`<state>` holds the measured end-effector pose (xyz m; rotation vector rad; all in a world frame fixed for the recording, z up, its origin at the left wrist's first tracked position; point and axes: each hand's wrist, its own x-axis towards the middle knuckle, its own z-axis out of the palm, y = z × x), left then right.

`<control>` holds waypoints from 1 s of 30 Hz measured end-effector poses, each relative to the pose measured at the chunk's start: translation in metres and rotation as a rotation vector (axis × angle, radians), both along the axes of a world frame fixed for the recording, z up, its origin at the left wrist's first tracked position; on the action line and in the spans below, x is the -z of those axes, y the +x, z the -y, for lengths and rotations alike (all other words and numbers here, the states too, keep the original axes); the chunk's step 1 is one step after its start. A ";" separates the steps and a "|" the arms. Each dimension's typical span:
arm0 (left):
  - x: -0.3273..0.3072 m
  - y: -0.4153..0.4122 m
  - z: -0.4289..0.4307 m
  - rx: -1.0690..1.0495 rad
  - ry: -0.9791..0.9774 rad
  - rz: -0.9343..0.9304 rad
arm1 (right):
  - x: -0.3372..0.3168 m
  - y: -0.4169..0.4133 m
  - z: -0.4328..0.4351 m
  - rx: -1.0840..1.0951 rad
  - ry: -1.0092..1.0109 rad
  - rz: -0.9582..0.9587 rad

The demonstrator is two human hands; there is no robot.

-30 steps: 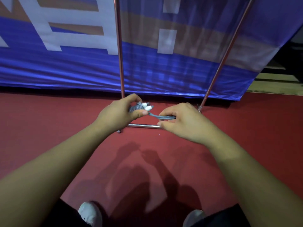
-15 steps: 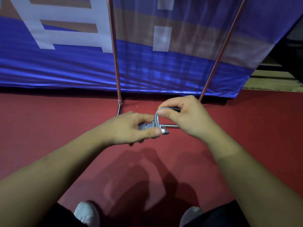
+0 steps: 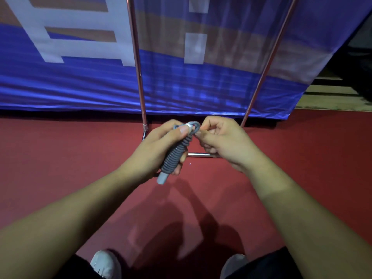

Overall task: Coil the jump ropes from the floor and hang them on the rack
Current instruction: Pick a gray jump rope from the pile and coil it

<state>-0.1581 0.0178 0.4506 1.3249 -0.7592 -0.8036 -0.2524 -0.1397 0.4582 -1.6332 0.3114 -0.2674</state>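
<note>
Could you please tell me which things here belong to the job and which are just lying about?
Job: grey jump rope, gripped by left hand, end pinched by right hand; metal rack.
Just about: blue banner; red floor; white shoes.

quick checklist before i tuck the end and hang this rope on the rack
1. Coils tight on the jump rope: ok.
2. Left hand grip on the bundle: ok.
3. Loose end pinched by right hand: ok.
4. End locked under a coil: cannot tell, fingers hide it.
5. Rack top bar in view: not ok, only its poles show.
6. No slack trailing on the floor: ok.
</note>
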 end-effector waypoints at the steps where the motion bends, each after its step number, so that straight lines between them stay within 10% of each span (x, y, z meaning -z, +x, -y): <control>1: 0.000 0.000 0.001 -0.008 -0.036 -0.061 | 0.001 0.000 -0.001 -0.001 -0.009 -0.033; 10: 0.000 0.004 0.001 0.024 -0.083 -0.324 | 0.000 0.000 0.001 0.076 -0.054 -0.025; 17: 0.004 0.002 0.000 0.089 -0.097 -0.500 | -0.003 -0.004 0.005 -0.072 0.456 0.246; 30: -0.001 0.007 -0.004 0.022 -0.073 -0.572 | -0.006 -0.001 -0.002 0.008 0.406 0.287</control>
